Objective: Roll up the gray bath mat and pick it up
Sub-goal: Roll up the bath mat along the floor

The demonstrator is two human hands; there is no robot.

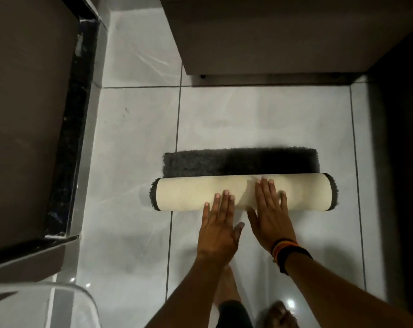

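Note:
The gray bath mat [200,162] lies on the glossy tiled floor, mostly rolled into a thick tube with its cream backing [184,195] facing out. A narrow strip of dark shaggy pile still lies flat beyond the roll. My left hand [218,223] rests flat on the near side of the roll, fingers spread. My right hand [270,209] lies flat on top of the roll, just right of the left, with bands on its wrist. Neither hand grips the mat.
A cabinet base [260,43] stands beyond the mat. A dark raised ledge with a black marble edge [68,138] runs along the left. A clear curved rim [65,301] sits at the lower left. My bare feet [226,287] are below the hands.

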